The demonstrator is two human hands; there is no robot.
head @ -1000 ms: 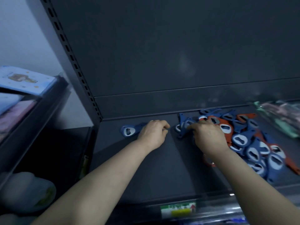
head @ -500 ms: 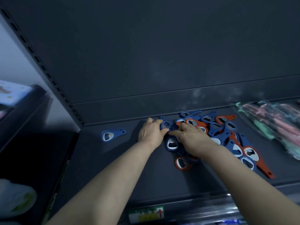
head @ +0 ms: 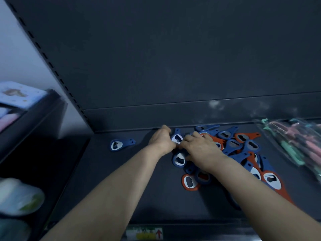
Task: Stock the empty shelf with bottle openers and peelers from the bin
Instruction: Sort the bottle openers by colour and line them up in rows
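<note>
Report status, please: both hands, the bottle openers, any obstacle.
Left hand grips blue plastic bottle opener. Right hand rests on heap of blue and orange openers, grip unclear. Bag of pastel peelers lies right of heap.

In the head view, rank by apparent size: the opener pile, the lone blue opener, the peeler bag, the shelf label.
1. opener pile
2. peeler bag, cut off by the frame
3 and 4. shelf label and lone blue opener look alike; label is nearer, so unranked.
</note>
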